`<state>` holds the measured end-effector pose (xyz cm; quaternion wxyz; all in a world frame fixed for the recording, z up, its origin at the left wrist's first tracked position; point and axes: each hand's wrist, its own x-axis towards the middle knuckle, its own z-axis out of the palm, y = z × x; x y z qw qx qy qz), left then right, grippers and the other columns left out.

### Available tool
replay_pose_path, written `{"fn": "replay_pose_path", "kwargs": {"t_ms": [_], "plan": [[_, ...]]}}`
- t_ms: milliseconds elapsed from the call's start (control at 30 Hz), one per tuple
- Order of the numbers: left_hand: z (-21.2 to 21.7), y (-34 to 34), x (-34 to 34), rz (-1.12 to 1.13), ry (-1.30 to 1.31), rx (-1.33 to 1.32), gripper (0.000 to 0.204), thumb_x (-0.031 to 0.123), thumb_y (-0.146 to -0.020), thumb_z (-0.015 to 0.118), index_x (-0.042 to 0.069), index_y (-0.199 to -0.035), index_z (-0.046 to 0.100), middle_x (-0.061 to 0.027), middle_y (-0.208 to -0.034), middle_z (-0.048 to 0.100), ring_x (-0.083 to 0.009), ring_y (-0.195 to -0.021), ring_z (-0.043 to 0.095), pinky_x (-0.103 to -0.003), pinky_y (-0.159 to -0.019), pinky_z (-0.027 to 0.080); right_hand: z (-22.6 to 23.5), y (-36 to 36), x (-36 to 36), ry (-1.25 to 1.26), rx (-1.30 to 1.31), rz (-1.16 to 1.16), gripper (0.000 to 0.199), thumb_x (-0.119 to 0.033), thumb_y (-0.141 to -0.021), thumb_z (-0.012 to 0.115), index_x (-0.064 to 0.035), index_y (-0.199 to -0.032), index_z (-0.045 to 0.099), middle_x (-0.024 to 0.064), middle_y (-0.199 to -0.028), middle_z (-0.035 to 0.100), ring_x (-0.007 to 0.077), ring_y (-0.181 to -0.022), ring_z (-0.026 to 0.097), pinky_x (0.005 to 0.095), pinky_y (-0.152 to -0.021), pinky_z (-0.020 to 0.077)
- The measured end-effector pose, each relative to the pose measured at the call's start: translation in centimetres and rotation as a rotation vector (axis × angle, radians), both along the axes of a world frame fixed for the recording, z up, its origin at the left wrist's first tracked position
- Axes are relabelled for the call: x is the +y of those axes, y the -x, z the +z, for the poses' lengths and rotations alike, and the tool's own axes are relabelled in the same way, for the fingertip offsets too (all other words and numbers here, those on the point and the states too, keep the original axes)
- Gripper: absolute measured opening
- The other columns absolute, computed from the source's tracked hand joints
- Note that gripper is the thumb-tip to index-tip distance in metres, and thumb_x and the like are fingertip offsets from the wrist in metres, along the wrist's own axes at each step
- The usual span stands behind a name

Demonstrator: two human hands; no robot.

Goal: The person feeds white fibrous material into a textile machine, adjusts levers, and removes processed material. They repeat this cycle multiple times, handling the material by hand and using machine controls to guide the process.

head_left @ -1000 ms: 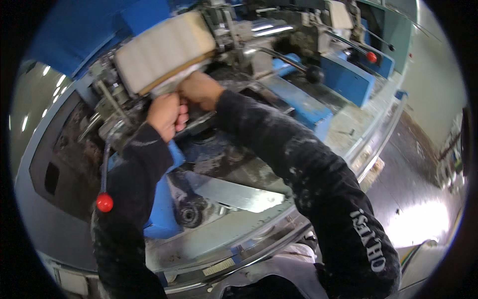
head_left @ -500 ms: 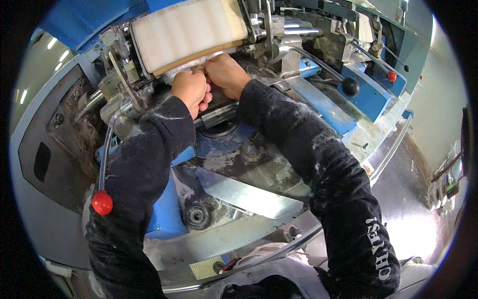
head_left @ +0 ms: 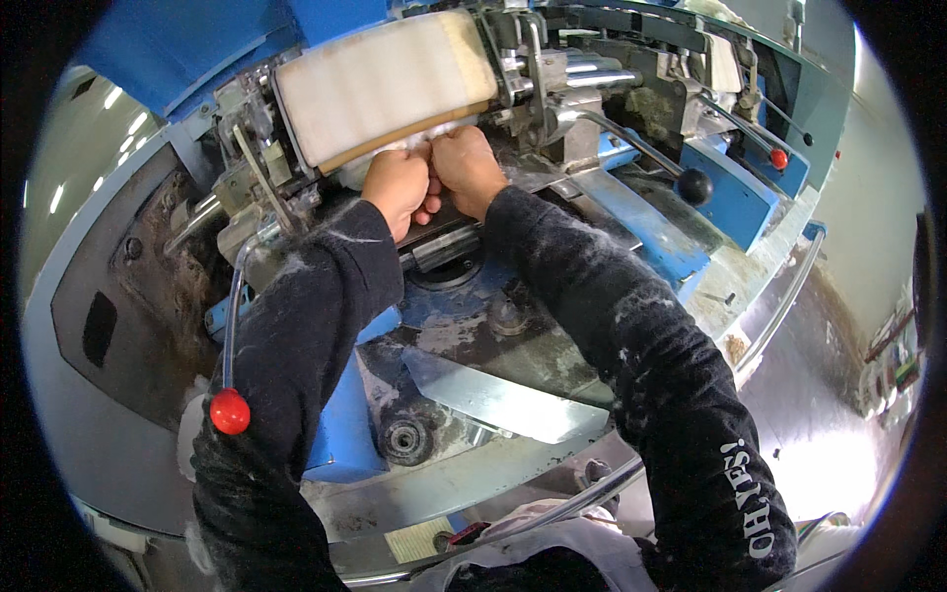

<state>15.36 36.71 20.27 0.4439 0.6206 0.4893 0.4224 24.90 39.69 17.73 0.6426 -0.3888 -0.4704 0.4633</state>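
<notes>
My left hand (head_left: 400, 187) and my right hand (head_left: 466, 170) are side by side, knuckles up, at the lower edge of a wide white pad (head_left: 380, 87) on the machine. Both are closed, thumbs close together. White fluffy fibre (head_left: 353, 176) shows beside and behind the fingers, just under the tan strip (head_left: 380, 144) along the pad's edge. My fingers pinch at this fibre; their tips are mostly hidden from the head view. A metal bar (head_left: 444, 249) lies just below my hands.
A lever with a red ball (head_left: 230, 410) stands against my left sleeve. To the right are a black-knobbed lever (head_left: 694, 186) and a smaller red-knobbed one (head_left: 778, 159). A shiny metal plate (head_left: 508, 395) lies between my forearms; a curved rail (head_left: 552, 518) crosses in front of me.
The whole scene has shifted slightly right and down in the picture. My hands remain closed at the pad's lower edge, with little visible change in their grip.
</notes>
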Motion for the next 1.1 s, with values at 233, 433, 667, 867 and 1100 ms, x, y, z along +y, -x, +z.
{"fn": "replay_pose_path", "kwargs": {"t_ms": [233, 433, 667, 867, 1100], "plan": [[-1.5, 1.2, -2.8, 0.184, 0.089, -0.301, 0.03, 0.024, -0.096, 0.036, 0.005, -0.076, 0.047, -0.0028, -0.061, 0.049, -0.0138, -0.045, 0.047, -0.029, -0.036, 0.034, 0.5, 0.2, 0.0, -0.159, -0.673, 0.19, 0.022, -0.01, -0.087, 0.05, 0.0064, -0.091, 0.064, 0.0104, -0.083, 0.065, 0.0142, -0.07, 0.057, 0.0299, -0.064, 0.047], [-1.6, 1.4, -5.8, 0.18, 0.222, -0.433, 0.034, 0.032, -0.098, 0.037, 0.006, -0.08, 0.049, -0.0019, -0.06, 0.05, -0.0148, -0.043, 0.049, -0.028, -0.036, 0.04, 0.8, -0.5, -2.0, -0.406, -0.627, 0.339, 0.023, -0.013, -0.083, 0.051, 0.0059, -0.082, 0.064, 0.0135, -0.078, 0.066, 0.0186, -0.068, 0.059, 0.0339, -0.062, 0.0467], [-1.1, 1.2, -10.3, -0.222, 0.403, -0.06, 0.042, 0.037, -0.098, 0.038, 0.003, -0.078, 0.054, -0.003, -0.055, 0.052, -0.015, -0.039, 0.051, -0.026, -0.033, 0.035, 0.3, -4.7, -7.3, 0.069, -0.44, 0.327, 0.023, -0.02, -0.093, 0.053, 0.0007, -0.095, 0.062, 0.0051, -0.078, 0.063, 0.0113, -0.064, 0.061, 0.0243, -0.051, 0.0494], [-2.4, 0.9, -9.7, -0.021, -0.109, -0.17, 0.027, 0.028, -0.096, 0.046, 0.003, -0.089, 0.054, -0.0041, -0.07, 0.057, -0.0114, -0.052, 0.055, -0.024, -0.041, 0.04, -1.0, -3.6, -7.2, -0.508, -1.354, -0.409, 0.018, -0.023, -0.083, 0.055, -0.0053, -0.084, 0.056, 0.0198, -0.076, 0.064, 0.0397, -0.073, 0.062, 0.0483, -0.065, 0.0483], [-3.9, 1.8, -4.7, 0.397, -0.477, 0.015, 0.035, 0.025, -0.094, 0.049, -0.004, -0.115, 0.051, -0.013, -0.102, 0.062, -0.0201, -0.094, 0.058, -0.03, -0.084, 0.043, 0.0, 1.6, -3.8, -0.662, -1.341, -0.265, 0.026, -0.026, -0.08, 0.055, -0.0042, -0.092, 0.061, 0.0196, -0.08, 0.065, 0.0373, -0.076, 0.065, 0.0468, -0.064, 0.0505]]}}
